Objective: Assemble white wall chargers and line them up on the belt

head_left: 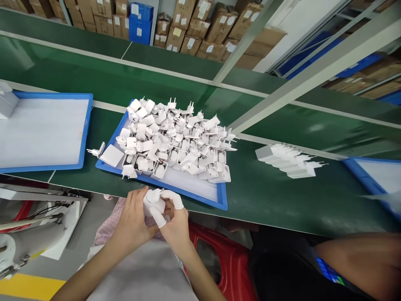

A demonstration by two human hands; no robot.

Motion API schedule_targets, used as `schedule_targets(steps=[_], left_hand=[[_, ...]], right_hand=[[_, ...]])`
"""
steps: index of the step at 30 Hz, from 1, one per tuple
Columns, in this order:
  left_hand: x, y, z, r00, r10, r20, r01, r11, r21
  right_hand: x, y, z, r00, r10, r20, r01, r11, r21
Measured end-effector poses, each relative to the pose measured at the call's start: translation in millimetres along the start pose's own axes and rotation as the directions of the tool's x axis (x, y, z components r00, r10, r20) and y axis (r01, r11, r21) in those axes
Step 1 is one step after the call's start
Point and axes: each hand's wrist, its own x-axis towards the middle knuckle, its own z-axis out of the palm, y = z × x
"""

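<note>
My left hand (133, 219) and my right hand (175, 219) meet just below the near edge of the green conveyor, both closed around one white charger plug (153, 202). White finger cots cover my right hand's fingertips. Directly beyond my hands lies a blue tray (200, 193) heaped with several white charger plugs and shells (175, 138). One plug (95, 151) lies off the tray's left corner on the belt.
A second blue tray with a white pad (44, 131) lies at the left, a third (376, 175) at the right. A row of finished white plugs (290, 161) rests on the belt. Another person's arm (360, 263) shows at the lower right. A red stool (228, 259) stands below.
</note>
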Motion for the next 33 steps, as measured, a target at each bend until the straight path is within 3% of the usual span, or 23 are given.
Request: schedule_targets(steps=[8, 11, 15, 19, 22, 28, 33], left_hand=[[-5.3, 37.0, -18.0, 0.98, 0.195, -0.043, -0.191, 0.977, 0.094], [-6.1, 43.2, -20.3, 0.962, 0.27, -0.05, -0.259, 0.953, 0.157], [-5.5, 49.7, -25.1, 0.956, 0.287, 0.059, -0.292, 0.95, 0.11], [-4.9, 47.8, -28.0, 0.952, 0.226, 0.205, -0.202, 0.97, -0.132], [-5.2, 41.1, -28.5, 0.958, 0.201, 0.204, -0.126, 0.935, -0.331], [-1.1, 47.5, -40.0, 0.921, -0.012, 0.389, 0.166, 0.917, -0.363], [2.5, 46.7, -39.5, 0.933, 0.084, 0.349, 0.13, 0.827, -0.547]], right_hand=[[-21.2, -30.3, -20.7, 0.993, -0.006, -0.116, 0.034, 0.97, 0.239], [-25.4, -32.4, -33.4, 0.996, -0.008, -0.086, 0.026, 0.977, 0.21], [-23.4, -36.5, -44.4, 0.997, 0.041, -0.059, -0.032, 0.988, 0.151], [-21.9, -37.3, -39.3, 0.984, 0.086, -0.156, -0.047, 0.971, 0.236], [-22.1, -33.8, -29.3, 0.975, 0.088, -0.204, -0.038, 0.971, 0.236], [-13.6, -27.1, -17.6, 0.958, 0.117, -0.263, 0.024, 0.88, 0.475], [3.8, -22.2, -21.9, 0.976, 0.045, -0.213, 0.07, 0.861, 0.504]])
